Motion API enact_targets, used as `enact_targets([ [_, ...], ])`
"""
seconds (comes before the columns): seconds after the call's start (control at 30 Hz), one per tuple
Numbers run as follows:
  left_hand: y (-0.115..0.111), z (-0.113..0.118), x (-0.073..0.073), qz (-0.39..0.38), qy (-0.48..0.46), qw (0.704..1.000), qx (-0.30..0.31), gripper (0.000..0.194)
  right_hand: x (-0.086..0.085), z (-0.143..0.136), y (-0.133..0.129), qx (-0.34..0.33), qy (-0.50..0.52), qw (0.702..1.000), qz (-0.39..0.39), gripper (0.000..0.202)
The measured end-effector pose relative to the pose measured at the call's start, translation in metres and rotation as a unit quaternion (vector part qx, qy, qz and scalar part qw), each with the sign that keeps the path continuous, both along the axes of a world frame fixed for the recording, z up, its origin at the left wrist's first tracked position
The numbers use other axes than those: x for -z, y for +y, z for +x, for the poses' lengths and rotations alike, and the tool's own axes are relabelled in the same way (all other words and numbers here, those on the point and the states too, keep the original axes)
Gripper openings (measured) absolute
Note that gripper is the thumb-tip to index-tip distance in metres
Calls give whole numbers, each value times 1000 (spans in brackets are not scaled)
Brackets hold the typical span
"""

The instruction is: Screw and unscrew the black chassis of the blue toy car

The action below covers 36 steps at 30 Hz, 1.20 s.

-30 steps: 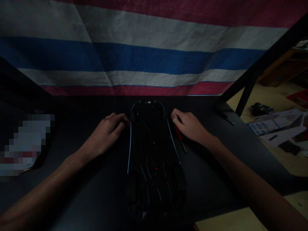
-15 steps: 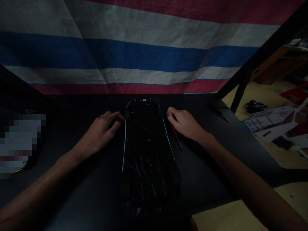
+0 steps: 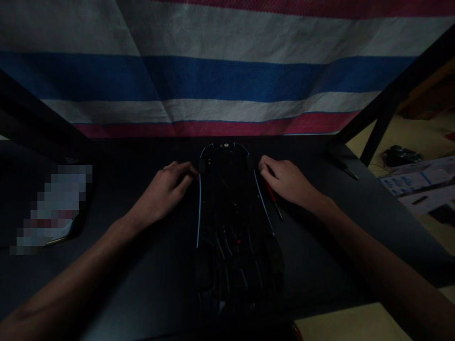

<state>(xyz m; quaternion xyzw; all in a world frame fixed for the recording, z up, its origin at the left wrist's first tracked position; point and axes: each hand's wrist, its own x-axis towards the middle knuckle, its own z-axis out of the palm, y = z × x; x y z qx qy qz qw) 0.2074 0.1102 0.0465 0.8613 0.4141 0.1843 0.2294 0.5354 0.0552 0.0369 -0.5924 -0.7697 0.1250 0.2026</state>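
Note:
A dark toy car (image 3: 231, 203) with thin light-blue edge lines lies upside down on the black table (image 3: 142, 293), its wheels and underside facing up. Beside its far left wheel rests my left hand (image 3: 168, 187), index finger and thumb apart, fingertips at the car's edge. In the dim light I cannot tell whether they press on it. My right hand (image 3: 286, 177) is curled on the table to the right of the car, apart from it. A red-handled screwdriver (image 3: 271, 193) runs out from under its fingers, the metal shaft pointing back toward me.
A dark-handled tool (image 3: 350, 171) with a metal shaft lies near the right table edge. On the left is a pixelated sheet-like item (image 3: 59, 203). A striped tarp (image 3: 227, 78) hangs behind the table. Dark frame bars (image 3: 380, 128) slant up at the right, and papers (image 3: 426, 182) lie beyond.
The view has turned slightly left, so everything appears further right. Both hands, the toy car and the screwdriver keep their places relative to one another.

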Motion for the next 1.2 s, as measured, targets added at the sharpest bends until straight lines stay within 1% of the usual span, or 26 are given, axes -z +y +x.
enact_targets([
  [0.23, -1, 2, -3, 10, -1, 1000, -5, 24, -1, 0, 0, -1, -5, 1000, -2, 17],
  [0.6, 0, 1, 0, 7, -5, 1000, 3, 25, -2, -1, -1, -5, -7, 1000, -5, 17],
  [0.9, -2, 3, -3, 0, -3, 1000, -4, 27, -2, -1, -1, -14, -4, 1000, -1, 18],
  [1.1, -2, 2, -3, 2, -3, 1000, 1, 27, -7, -2, -4, -25, -15, 1000, -5, 17],
  [1.17, -2, 1, -2, 3, -3, 1000, 0, 27, -12, -4, -8, -8, -39, 999, -9, 19],
  [1.2, -2, 1, -2, 4, -2, 1000, -3, 27, -15, -7, -11, 14, -70, 997, -14, 22],
])
